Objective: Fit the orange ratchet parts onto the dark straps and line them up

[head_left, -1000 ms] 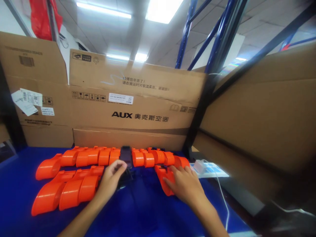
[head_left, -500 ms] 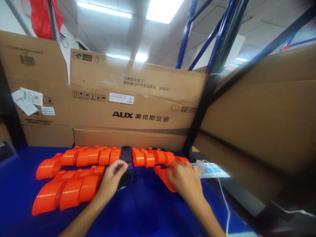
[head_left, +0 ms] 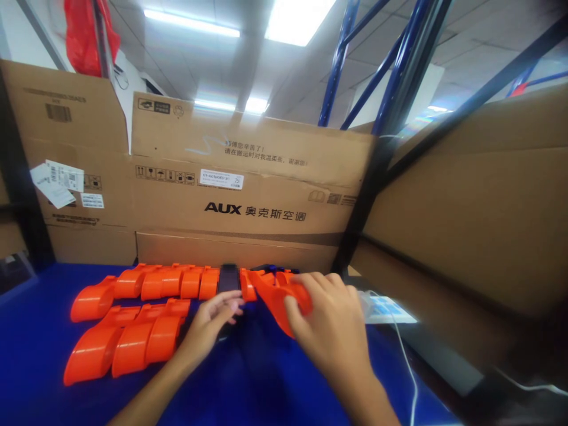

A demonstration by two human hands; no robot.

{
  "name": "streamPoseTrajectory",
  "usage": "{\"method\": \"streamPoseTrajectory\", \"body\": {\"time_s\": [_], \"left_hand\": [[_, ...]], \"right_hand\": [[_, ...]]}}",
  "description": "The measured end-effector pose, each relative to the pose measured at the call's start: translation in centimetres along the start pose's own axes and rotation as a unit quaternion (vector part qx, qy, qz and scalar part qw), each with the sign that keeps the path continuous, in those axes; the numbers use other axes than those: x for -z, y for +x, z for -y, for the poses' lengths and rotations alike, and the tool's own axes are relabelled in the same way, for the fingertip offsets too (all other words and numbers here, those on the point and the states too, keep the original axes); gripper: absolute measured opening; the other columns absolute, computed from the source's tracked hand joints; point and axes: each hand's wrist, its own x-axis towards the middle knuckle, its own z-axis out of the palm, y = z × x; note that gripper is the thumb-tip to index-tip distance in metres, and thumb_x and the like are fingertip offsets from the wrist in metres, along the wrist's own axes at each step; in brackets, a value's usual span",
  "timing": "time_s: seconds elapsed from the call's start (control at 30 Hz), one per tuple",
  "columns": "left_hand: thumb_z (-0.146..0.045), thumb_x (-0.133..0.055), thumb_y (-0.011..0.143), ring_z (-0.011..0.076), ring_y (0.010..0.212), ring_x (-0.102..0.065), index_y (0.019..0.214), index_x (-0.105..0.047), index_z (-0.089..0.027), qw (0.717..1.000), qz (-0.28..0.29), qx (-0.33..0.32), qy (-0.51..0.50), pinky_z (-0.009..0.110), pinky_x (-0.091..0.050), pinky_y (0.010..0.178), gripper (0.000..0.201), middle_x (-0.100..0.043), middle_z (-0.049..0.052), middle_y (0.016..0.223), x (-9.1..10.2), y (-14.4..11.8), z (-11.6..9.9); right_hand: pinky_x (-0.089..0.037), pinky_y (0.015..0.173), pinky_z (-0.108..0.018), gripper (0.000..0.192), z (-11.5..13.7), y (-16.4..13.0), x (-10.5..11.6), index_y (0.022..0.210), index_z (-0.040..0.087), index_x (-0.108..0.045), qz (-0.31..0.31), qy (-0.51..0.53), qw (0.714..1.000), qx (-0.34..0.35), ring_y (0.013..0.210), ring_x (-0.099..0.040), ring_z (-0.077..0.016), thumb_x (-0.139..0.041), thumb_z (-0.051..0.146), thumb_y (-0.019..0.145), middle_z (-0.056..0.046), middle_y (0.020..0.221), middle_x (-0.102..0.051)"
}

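My right hand (head_left: 331,316) is closed around an orange curved plastic piece (head_left: 277,305), shaped like a scoop, held up off the blue table. Its narrow end points up and left. My left hand (head_left: 218,319) is just left of centre with its fingers apart and nothing seen in them. Beyond its fingertips a dark rectangular object (head_left: 228,278) stands among the orange pieces. A dark item under the left hand is mostly hidden. Left of that hand, more orange plastic pieces (head_left: 133,346) lie nested in a row, with a second row of orange pieces (head_left: 162,283) behind.
The blue tabletop (head_left: 248,378) lies beneath everything. A printed cardboard box panel (head_left: 248,171) walls off the back, and another cardboard sheet (head_left: 465,195) stands at right. A dark metal post (head_left: 355,225) rises at the back right. A white cable (head_left: 406,361) trails down the right side.
My right hand has lifted the orange piece off the table and brought it left and nearer. My left hand has shifted slightly right, its fingers now more spread.
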Motion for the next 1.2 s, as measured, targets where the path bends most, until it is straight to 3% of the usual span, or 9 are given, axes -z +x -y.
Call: {"method": "streamPoseTrajectory", "body": {"time_s": [0.07, 0.27, 0.4, 0.53, 0.6, 0.67, 0.8, 1.03, 1.2], "left_hand": [[-0.051, -0.07, 0.079, 0.0282, 0.102, -0.066, 0.117, -0.07, -0.018, 0.999, -0.016, 0.006, -0.049, 0.035, -0.051, 0.082, 0.05, -0.072, 0.013, 0.116, -0.2, -0.2, -0.1], [-0.052, -0.071, 0.077, 0.032, 0.111, -0.065, 0.117, -0.07, -0.016, 0.976, -0.051, 0.021, -0.21, 0.042, -0.049, 0.094, 0.053, -0.073, 0.014, 0.115, -0.4, -0.4, -0.7], [-0.046, -0.072, 0.076, 0.0315, 0.115, -0.063, 0.105, -0.074, -0.018, 0.964, -0.165, 0.004, -0.208, 0.043, -0.049, 0.098, 0.041, -0.073, 0.01, 0.115, 0.1, -0.1, -0.4], [-0.038, -0.078, 0.071, 0.0312, 0.122, -0.058, 0.101, -0.073, -0.022, 0.957, -0.243, 0.028, -0.159, 0.041, -0.047, 0.1, 0.035, -0.071, 0.007, 0.121, 0.4, 0.1, 0.1], [-0.037, -0.081, 0.069, 0.0305, 0.12, -0.06, 0.103, -0.072, -0.022, 0.962, -0.228, 0.03, -0.149, 0.04, -0.047, 0.1, 0.039, -0.072, 0.007, 0.118, 0.3, 0.1, -0.1], [-0.041, -0.081, 0.069, 0.0294, 0.112, -0.065, 0.106, -0.07, -0.02, 0.973, -0.183, 0.029, -0.139, 0.039, -0.049, 0.097, 0.044, -0.074, 0.007, 0.113, 0.0, 0.1, -0.4], [-0.052, -0.078, 0.069, 0.0282, 0.099, -0.069, 0.1, -0.072, -0.017, 0.986, -0.145, 0.011, -0.083, 0.033, -0.053, 0.082, 0.047, -0.076, 0.007, 0.104, -0.1, 0.1, -1.0], [-0.057, -0.073, 0.074, 0.0266, 0.099, -0.066, 0.1, -0.073, -0.018, 0.982, -0.185, -0.046, -0.012, 0.03, -0.05, 0.084, 0.047, -0.075, 0.006, 0.101, 0.2, 0.3, -0.7], [-0.049, -0.074, 0.075, 0.0243, 0.092, -0.068, 0.109, -0.071, -0.018, 0.986, -0.149, -0.076, -0.006, 0.032, -0.05, 0.085, 0.046, -0.075, 0.007, 0.1, 0.1, 0.5, -0.4]], "right_hand": [[-0.033, 0.077, -0.042, 0.024, 2.0, -0.4, -0.6, 0.095, 0.022, -0.07, -0.012, 0.049, 0.998, 0.037, 0.094, -0.052, -0.0322, -0.051, 0.033, 0.084, -0.012, 0.098, -0.069], [-0.034, 0.084, -0.044, 0.022, 6.5, -2.1, -2.5, 0.098, 0.022, -0.068, -0.021, 0.133, 0.987, 0.087, 0.092, -0.053, -0.0295, -0.06, 0.033, 0.08, -0.011, 0.102, -0.067], [-0.037, 0.087, -0.041, 0.024, 6.2, -1.7, -3.3, 0.097, 0.023, -0.067, -0.002, 0.236, 0.966, 0.107, 0.094, -0.056, -0.027, -0.063, 0.042, 0.084, -0.008, 0.1, -0.066], [-0.042, 0.079, -0.033, 0.028, 3.8, 0.9, -6.2, 0.085, 0.019, -0.066, 0.022, 0.338, 0.94, 0.051, 0.085, -0.059, -0.0215, -0.049, 0.038, 0.096, -0.007, 0.087, -0.067], [-0.043, 0.069, -0.029, 0.028, 2.7, 2.0, -8.1, 0.083, 0.019, -0.066, 0.096, 0.389, 0.915, 0.047, 0.073, -0.058, -0.0183, -0.049, 0.038, 0.096, -0.004, 0.079, -0.067], [-0.044, 0.068, -0.027, 0.03, 2.0, 2.6, -9.9, 0.078, 0.018, -0.064, 0.169, 0.456, 0.871, 0.07, 0.07, -0.059, -0.0167, -0.048, 0.037, 0.096, -0.003, 0.074, -0.066], [-0.045, 0.069, -0.025, 0.031, 1.6, 2.1, -11.9, 0.076, 0.018, -0.062, 0.222, 0.543, 0.806, 0.086, 0.073, -0.058, -0.0156, -0.051, 0.04, 0.094, -0.001, 0.073, -0.063], [-0.032, 0.053, -0.021, 0.028, 2.1, 0.4, -13.3, 0.071, 0.018, -0.054, 0.2, 0.557, 0.806, 0.037, 0.059, -0.039, -0.0106, -0.058, 0.04, 0.087, 0.004, 0.063, -0.046], [-0.032, 0.054, -0.022, 0.022, 2.2, 0.2, -14.6, 0.065, 0.018, -0.051, 0.167, 0.566, 0.807, 0.016, 0.059, -0.039, -0.011, -0.052, 0.028, 0.085, 0.004, 0.061, -0.045]]}}
